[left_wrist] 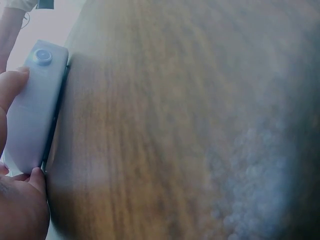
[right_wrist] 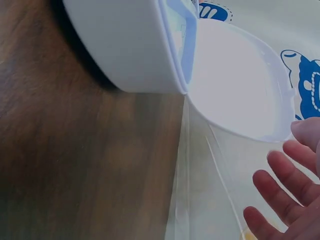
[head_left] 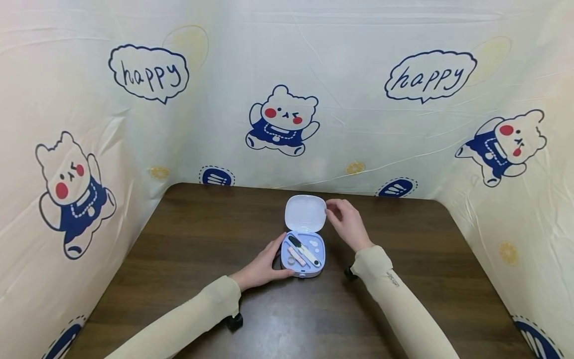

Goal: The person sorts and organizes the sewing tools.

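A small light-blue storage box (head_left: pixel 309 274) stands on the table with its white lid (head_left: pixel 306 213) raised at the back. In its tray lie a slim white tool with a black end (head_left: pixel 306 252), a small pink-and-white stick (head_left: pixel 296 257), a round beige piece (head_left: pixel 291 260) and small white bits. My left hand (head_left: pixel 261 265) grips the box's left side, thumb on the front near the round button (left_wrist: pixel 43 56). At the lid's right edge is my right hand (head_left: pixel 349 223); in the right wrist view its thumb is at the rim and its fingers are spread.
The dark wooden table (head_left: pixel 215 219) reaches back to a pale printed cloth (head_left: pixel 350 119), which hangs behind and on both sides. Black straps show at both wrists, below the sleeves.
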{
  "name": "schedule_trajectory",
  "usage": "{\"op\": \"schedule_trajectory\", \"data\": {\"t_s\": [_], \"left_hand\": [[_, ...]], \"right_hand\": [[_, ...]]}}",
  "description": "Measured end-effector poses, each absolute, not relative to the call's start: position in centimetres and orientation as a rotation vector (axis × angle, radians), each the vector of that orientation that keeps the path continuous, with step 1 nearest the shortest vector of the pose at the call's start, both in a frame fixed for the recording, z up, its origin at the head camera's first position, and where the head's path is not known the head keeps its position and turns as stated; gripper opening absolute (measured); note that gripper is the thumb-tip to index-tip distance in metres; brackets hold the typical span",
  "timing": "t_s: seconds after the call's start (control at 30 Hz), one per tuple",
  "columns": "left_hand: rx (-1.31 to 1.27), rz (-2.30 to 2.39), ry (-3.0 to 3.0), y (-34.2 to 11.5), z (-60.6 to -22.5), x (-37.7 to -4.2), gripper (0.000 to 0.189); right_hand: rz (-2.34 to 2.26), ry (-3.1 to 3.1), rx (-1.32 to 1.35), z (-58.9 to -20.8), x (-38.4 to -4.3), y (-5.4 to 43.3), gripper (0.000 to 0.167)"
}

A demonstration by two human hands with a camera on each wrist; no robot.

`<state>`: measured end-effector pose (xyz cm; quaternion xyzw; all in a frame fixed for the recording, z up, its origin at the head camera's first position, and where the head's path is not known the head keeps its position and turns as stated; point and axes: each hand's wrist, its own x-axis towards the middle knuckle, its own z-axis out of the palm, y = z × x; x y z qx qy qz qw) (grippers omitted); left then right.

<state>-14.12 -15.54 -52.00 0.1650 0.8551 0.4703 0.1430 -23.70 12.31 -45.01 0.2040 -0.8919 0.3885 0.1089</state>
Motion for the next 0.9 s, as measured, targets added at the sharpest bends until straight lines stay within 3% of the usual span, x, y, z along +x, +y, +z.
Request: {"op": "schedule_trajectory", "data": {"t_s": [0.23, 0.9], "left_hand": [[0.472, 1.357, 2.46, -15.5, -52.0, -14.1, 0.114], [0.467, 1.35, 2.466, -15.5, -52.1, -14.2, 0.113]], "right_hand": [[1.09, -2.616, 0.623, -45.0, -24.2, 11.5, 0.031], [1.25, -2.64, 0.587, -43.5, -23.0, 12.0, 0.018]]}}
